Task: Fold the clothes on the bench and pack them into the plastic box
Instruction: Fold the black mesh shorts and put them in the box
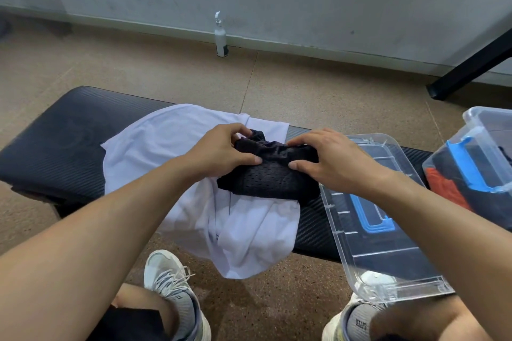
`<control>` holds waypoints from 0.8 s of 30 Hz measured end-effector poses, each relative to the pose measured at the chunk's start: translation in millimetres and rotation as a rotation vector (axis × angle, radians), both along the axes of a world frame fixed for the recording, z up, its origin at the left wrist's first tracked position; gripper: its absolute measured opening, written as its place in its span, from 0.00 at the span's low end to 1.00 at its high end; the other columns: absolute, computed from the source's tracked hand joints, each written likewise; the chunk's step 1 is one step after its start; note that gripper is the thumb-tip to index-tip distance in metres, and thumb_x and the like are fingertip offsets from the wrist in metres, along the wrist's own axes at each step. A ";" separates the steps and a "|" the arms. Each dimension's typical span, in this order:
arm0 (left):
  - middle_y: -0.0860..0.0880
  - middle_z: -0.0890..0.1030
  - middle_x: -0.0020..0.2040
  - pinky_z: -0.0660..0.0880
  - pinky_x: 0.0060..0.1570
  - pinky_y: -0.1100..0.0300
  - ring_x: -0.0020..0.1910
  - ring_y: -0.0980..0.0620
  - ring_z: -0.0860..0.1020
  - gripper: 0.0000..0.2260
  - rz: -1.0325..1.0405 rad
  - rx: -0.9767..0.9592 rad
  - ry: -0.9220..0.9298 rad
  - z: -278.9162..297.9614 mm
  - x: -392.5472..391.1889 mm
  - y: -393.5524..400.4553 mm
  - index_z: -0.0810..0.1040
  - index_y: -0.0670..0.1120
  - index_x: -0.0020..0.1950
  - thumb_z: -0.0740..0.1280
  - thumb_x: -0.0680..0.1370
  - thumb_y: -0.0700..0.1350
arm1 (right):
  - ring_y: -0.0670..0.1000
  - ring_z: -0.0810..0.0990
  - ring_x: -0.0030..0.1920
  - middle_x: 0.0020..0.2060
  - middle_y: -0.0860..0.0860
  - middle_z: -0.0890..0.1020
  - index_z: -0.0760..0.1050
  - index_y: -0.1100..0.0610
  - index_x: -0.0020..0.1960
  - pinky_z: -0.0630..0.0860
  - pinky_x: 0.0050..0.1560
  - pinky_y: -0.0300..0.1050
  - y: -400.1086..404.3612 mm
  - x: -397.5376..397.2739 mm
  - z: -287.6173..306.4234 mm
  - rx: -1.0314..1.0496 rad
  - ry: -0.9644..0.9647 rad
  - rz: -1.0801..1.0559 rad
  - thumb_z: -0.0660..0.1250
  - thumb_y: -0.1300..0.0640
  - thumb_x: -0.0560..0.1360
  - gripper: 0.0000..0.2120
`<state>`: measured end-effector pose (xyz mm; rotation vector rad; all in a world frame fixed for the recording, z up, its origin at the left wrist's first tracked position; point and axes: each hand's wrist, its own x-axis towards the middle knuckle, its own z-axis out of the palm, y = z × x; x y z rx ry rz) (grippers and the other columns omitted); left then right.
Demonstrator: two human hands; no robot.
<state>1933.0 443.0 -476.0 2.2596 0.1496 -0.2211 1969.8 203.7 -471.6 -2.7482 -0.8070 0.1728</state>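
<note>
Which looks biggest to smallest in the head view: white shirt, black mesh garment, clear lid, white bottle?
1. white shirt, spread over the bench
2. clear lid, though it lies nearer the camera, so its lead over the next is unsure
3. black mesh garment, bunched and partly under both hands
4. white bottle, far off by the wall

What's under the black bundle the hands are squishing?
A white shirt lies under the black mesh garment, spread over the bench. Both hands grip the garment, left hand and right hand. Anything else beneath is covered.
</note>
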 end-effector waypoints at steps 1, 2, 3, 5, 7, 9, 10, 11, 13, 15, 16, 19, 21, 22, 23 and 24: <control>0.53 0.79 0.44 0.69 0.39 0.65 0.40 0.57 0.76 0.17 -0.031 0.039 -0.047 -0.9 -0.4 0.6 0.78 0.53 0.54 0.80 0.69 0.50 | 0.50 0.71 0.67 0.64 0.45 0.78 0.73 0.46 0.70 0.67 0.70 0.49 1.0 -2.5 1.6 0.024 0.017 -0.005 0.69 0.38 0.74 0.26; 0.53 0.78 0.44 0.69 0.40 0.64 0.41 0.56 0.76 0.16 -0.060 0.068 -0.090 -1.9 -1.3 0.6 0.78 0.54 0.53 0.80 0.69 0.49 | 0.49 0.70 0.69 0.66 0.46 0.76 0.71 0.47 0.72 0.65 0.71 0.48 2.8 -5.0 2.6 0.040 0.035 -0.004 0.69 0.37 0.74 0.29; 0.54 0.78 0.44 0.69 0.41 0.63 0.42 0.54 0.76 0.14 -0.081 0.082 -0.127 -2.7 -2.5 0.4 0.79 0.55 0.50 0.80 0.69 0.48 | 0.49 0.69 0.70 0.69 0.47 0.75 0.69 0.48 0.74 0.64 0.72 0.46 5.1 -7.3 3.5 0.045 0.051 0.006 0.70 0.36 0.73 0.33; 0.53 0.79 0.44 0.71 0.44 0.60 0.44 0.52 0.77 0.12 -0.100 0.077 -0.192 -4.3 -4.6 -0.1 0.80 0.55 0.45 0.80 0.68 0.45 | 0.49 0.65 0.73 0.72 0.48 0.71 0.63 0.48 0.78 0.60 0.73 0.43 8.7 -9.9 5.2 0.041 0.089 0.027 0.70 0.36 0.72 0.39; 0.51 0.78 0.46 0.72 0.45 0.62 0.45 0.55 0.77 0.13 -0.108 0.063 -0.253 -4.4 -6.7 -0.2 0.80 0.57 0.41 0.81 0.66 0.44 | 0.49 0.62 0.75 0.75 0.48 0.67 0.58 0.49 0.80 0.56 0.73 0.40 10.0 -10.1 6.9 0.044 0.121 0.036 0.71 0.37 0.72 0.42; 0.52 0.78 0.50 0.69 0.48 0.70 0.48 0.61 0.76 0.15 -0.144 0.050 -0.321 -2.6 -10.1 0.6 0.79 0.58 0.40 0.82 0.65 0.43 | 0.48 0.59 0.77 0.77 0.48 0.64 0.56 0.49 0.81 0.54 0.73 0.38 9.7 -9.0 8.3 0.045 0.133 0.056 0.73 0.38 0.71 0.45; 0.53 0.78 0.53 0.68 0.52 0.72 0.51 0.61 0.76 0.15 -0.176 0.050 -0.354 -0.9 -12.4 0.8 0.80 0.58 0.40 0.82 0.65 0.43 | 0.48 0.58 0.77 0.78 0.48 0.63 0.55 0.49 0.81 0.53 0.73 0.37 9.6 -8.9 8.7 0.040 0.135 0.073 0.74 0.38 0.70 0.47; 0.53 0.78 0.56 0.68 0.56 0.71 0.55 0.60 0.76 0.16 -0.217 0.048 -0.378 2.5 -15.8 0.2 0.79 0.59 0.39 0.82 0.66 0.42 | 0.48 0.58 0.77 0.78 0.49 0.62 0.54 0.49 0.81 0.52 0.73 0.37 9.7 -9.2 9.2 0.034 0.132 0.092 0.75 0.38 0.69 0.49; 0.54 0.80 0.58 0.68 0.58 0.70 0.57 0.59 0.77 0.17 -0.300 0.018 -0.413 9.5 -23.3 -2.7 0.79 0.60 0.39 0.81 0.66 0.40 | 0.49 0.58 0.77 0.78 0.49 0.63 0.54 0.49 0.81 0.51 0.73 0.37 9.5 -9.2 9.8 0.030 0.123 0.135 0.77 0.39 0.67 0.51; 0.54 0.83 0.52 0.70 0.53 0.73 0.53 0.60 0.79 0.18 -0.345 -0.048 -0.422 16.7 -30.0 -6.3 0.80 0.58 0.38 0.80 0.66 0.36 | 0.49 0.61 0.76 0.76 0.48 0.67 0.57 0.48 0.80 0.55 0.76 0.42 8.4 -9.1 9.5 0.036 0.102 0.190 0.78 0.38 0.65 0.51; 0.56 0.84 0.48 0.71 0.50 0.73 0.50 0.60 0.80 0.18 -0.350 -0.087 -0.412 19.5 -32.5 -7.7 0.81 0.58 0.38 0.80 0.66 0.34 | 0.48 0.64 0.73 0.73 0.47 0.70 0.61 0.47 0.78 0.58 0.75 0.44 8.2 -9.3 10.1 0.042 0.100 0.215 0.78 0.37 0.64 0.48; 0.59 0.83 0.38 0.71 0.42 0.73 0.39 0.62 0.80 0.18 -0.365 -0.150 -0.336 24.1 -39.0 -12.2 0.80 0.55 0.37 0.77 0.68 0.31 | 0.46 0.71 0.60 0.59 0.44 0.78 0.72 0.46 0.67 0.64 0.65 0.42 8.9 -11.4 9.4 0.057 0.113 0.270 0.78 0.38 0.64 0.35; 0.61 0.80 0.33 0.69 0.37 0.74 0.33 0.63 0.77 0.18 -0.338 -0.180 -0.287 24.9 -41.7 -14.7 0.78 0.53 0.37 0.76 0.68 0.29 | 0.45 0.72 0.50 0.47 0.38 0.77 0.73 0.45 0.56 0.65 0.55 0.38 9.4 -14.2 8.8 0.065 0.139 0.253 0.79 0.40 0.65 0.25; 0.61 0.79 0.33 0.69 0.35 0.72 0.32 0.62 0.76 0.17 -0.318 -0.200 -0.268 24.7 -42.1 -15.4 0.77 0.52 0.38 0.75 0.68 0.29 | 0.42 0.73 0.45 0.41 0.37 0.76 0.71 0.43 0.52 0.64 0.50 0.37 9.1 -15.1 8.3 0.065 0.164 0.238 0.79 0.41 0.66 0.21; 0.59 0.80 0.34 0.71 0.35 0.69 0.33 0.61 0.76 0.17 -0.298 -0.217 -0.260 25.1 -41.9 -15.8 0.75 0.51 0.40 0.75 0.69 0.30 | 0.40 0.73 0.41 0.38 0.36 0.75 0.70 0.42 0.50 0.65 0.46 0.37 8.8 -15.5 8.8 0.075 0.184 0.221 0.79 0.42 0.67 0.20; 0.56 0.81 0.36 0.73 0.36 0.65 0.34 0.58 0.77 0.17 -0.274 -0.227 -0.255 25.5 -41.0 -15.9 0.73 0.50 0.42 0.76 0.69 0.31 | 0.39 0.74 0.40 0.39 0.37 0.76 0.71 0.43 0.51 0.65 0.44 0.37 9.3 -15.1 9.8 0.096 0.207 0.199 0.79 0.43 0.67 0.20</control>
